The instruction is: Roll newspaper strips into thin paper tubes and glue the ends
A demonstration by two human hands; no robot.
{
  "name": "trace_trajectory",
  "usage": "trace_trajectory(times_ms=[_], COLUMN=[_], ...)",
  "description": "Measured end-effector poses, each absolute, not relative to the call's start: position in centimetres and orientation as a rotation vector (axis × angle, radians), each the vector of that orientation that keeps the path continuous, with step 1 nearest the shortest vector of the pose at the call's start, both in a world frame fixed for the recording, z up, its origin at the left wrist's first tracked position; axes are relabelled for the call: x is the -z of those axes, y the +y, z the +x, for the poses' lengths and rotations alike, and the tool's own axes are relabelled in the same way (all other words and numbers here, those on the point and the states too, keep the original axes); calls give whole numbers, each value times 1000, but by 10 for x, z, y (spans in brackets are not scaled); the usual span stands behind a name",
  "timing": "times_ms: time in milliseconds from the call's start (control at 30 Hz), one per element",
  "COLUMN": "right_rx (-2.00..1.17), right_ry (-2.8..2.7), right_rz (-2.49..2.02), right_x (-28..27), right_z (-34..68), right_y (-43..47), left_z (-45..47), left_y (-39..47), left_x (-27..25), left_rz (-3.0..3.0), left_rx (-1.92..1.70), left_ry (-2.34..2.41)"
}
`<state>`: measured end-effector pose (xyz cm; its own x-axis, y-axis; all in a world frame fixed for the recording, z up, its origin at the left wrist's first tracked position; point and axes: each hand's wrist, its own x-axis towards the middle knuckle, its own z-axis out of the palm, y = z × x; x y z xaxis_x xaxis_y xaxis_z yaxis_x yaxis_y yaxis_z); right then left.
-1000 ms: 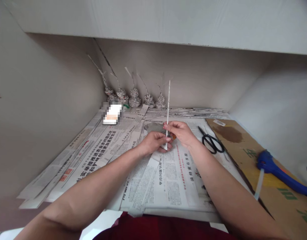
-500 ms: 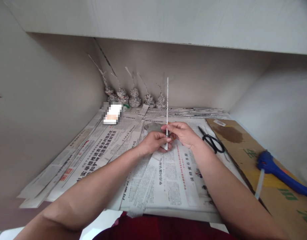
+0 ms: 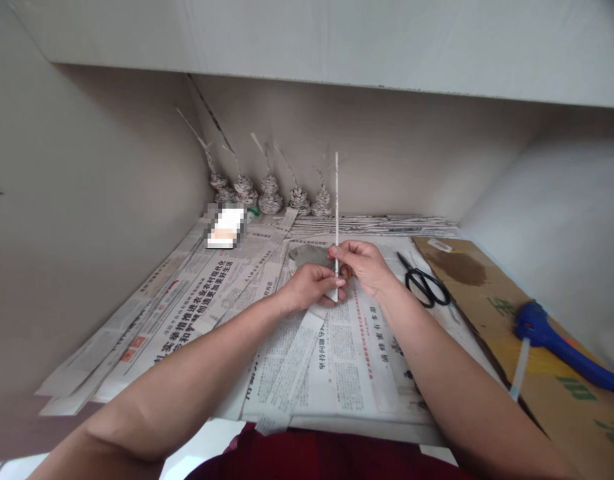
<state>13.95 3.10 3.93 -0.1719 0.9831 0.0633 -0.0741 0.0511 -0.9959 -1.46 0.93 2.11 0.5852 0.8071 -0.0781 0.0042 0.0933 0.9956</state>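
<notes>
Between my hands stands a thin, pale rolled paper stick (image 3: 337, 200), almost upright. My left hand (image 3: 311, 285) pinches it close to its lower end. Slightly higher, my right hand (image 3: 364, 265) has thumb and fingertips closed on the same stick. Under the hands a newspaper strip (image 3: 293, 373) slants toward the front edge. A grey object (image 3: 307, 255), partly covered by my hands, lies just behind them, and its kind is unclear. Sheets of newspaper (image 3: 337, 360) cover the work surface.
Several woven paper gourd shapes (image 3: 271, 195) line the back left, near a pixelated bright patch (image 3: 225, 227). Rolled paper sticks (image 3: 381, 227) lie along the back. Black-handled scissors (image 3: 427, 287) are right of my hands. A blue glue gun (image 3: 551, 340) rests on cardboard (image 3: 457, 267). A shelf edge overhangs.
The paper stick and both hands have shifted very slightly to the right. My right hand's grip has changed a little; both hands keep hold of the stick.
</notes>
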Motion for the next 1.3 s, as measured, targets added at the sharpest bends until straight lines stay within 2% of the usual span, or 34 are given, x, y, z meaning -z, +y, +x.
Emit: trace_trajectory(times_ms=[233,400,567,733,1300], right_rx=[-1473,-1359,-1491,-1379,-1466], right_ry=[-1516,-1390,-1444,-1329,-1422], right_rz=[-1085,-1061,-1083,-1061,-1043], right_x=[-44,-42,-44,-44,-44], right_z=[147,147,148,146,150], right_y=[29,31,30,31,31], left_z=[-16,-16,-16,-16,-16], left_y=[10,10,11,11,11], left_x=[-21,-20,-22,-22,-21], left_rz=[1341,1338,1339,1339,1331], left_rx=[-709,-695,-716,-689,-700], left_ry=[778,771,799,789,795])
